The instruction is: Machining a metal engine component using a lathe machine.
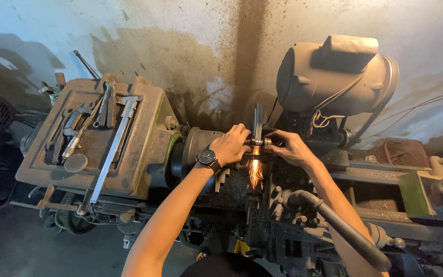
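- The small metal workpiece [259, 141] sits at centre frame, pressed to the grinding wheel [257, 120], with sparks [255, 172] falling below it.
- The left hand [230, 146] has its fingers curled tight around the piece's left end; the right hand [289, 147] pinches the right end.
- I judge it stiff, light and hot near the sparks, so the outer ends are the safe grip.
- The vernier caliper [115, 146] lies on the lathe headstock [144, 154], left of frame.

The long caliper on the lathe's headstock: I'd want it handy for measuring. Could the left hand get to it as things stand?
Probably yes: the caliper lies uncovered atop the headstock, just left of the left hand, though that hand is busy at the workpiece.
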